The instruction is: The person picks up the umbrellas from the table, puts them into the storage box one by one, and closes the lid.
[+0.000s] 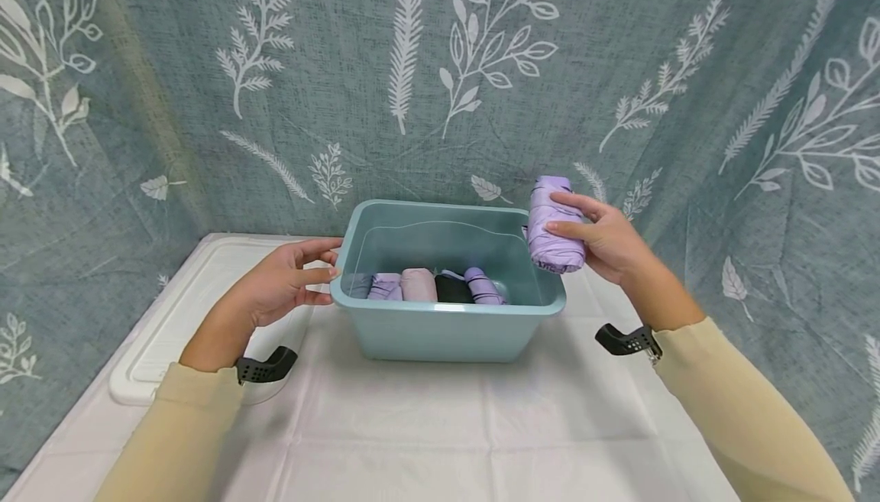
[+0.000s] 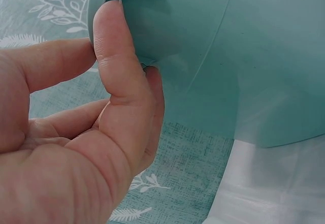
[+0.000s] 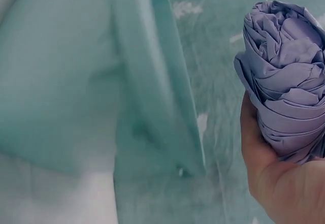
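A teal plastic bin (image 1: 440, 334) stands on the white-covered table, with several rolled fabric bundles in a row along its near side. Among them are a pink roll (image 1: 418, 285), a black roll (image 1: 454, 288) and a lavender roll (image 1: 484, 286). My left hand (image 1: 292, 280) holds the bin's left rim, thumb and fingers on it in the left wrist view. Over the bin's right end, my right hand (image 1: 601, 234) grips a larger lavender rolled fabric bundle (image 1: 552, 231), thumb on the near side. The right wrist view shows its crumpled, coiled end (image 3: 284, 41).
A white lid (image 1: 186, 319) lies flat on the table left of the bin, partly under my left arm. A grey-green curtain (image 1: 385, 66) with white leaf prints hangs right behind the bin and at both sides. The white tablecloth (image 1: 412, 425) spreads in front.
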### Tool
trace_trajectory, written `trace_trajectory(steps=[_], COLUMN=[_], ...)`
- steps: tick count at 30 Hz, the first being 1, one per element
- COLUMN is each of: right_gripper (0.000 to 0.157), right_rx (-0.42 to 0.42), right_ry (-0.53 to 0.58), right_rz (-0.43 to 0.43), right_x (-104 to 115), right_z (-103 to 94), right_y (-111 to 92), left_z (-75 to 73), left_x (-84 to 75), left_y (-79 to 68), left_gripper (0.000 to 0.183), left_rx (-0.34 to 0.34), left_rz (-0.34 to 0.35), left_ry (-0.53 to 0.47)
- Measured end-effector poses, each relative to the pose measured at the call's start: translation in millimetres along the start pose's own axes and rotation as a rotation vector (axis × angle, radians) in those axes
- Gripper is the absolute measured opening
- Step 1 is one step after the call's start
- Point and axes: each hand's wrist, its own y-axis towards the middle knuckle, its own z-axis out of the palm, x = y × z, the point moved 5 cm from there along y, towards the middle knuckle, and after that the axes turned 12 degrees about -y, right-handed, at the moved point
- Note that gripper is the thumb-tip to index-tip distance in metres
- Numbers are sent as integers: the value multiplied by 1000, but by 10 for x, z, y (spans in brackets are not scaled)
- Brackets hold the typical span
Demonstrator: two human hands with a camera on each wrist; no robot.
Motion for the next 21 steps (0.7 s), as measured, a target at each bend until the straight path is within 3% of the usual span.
trace_trajectory(steps=[8, 21], right_gripper=[68, 63], right_rx=[45, 122], right_ry=[-50, -139], right_rz=[48, 150], right_x=[74, 101], right_z=[284, 492], right_y=[123, 319], left_z=[10, 6], left_x=[-4, 1], left_y=[3, 10], left_gripper=[68, 70], left_rx=[-6, -1], left_rz=[2, -10], left_ry=[0, -6])
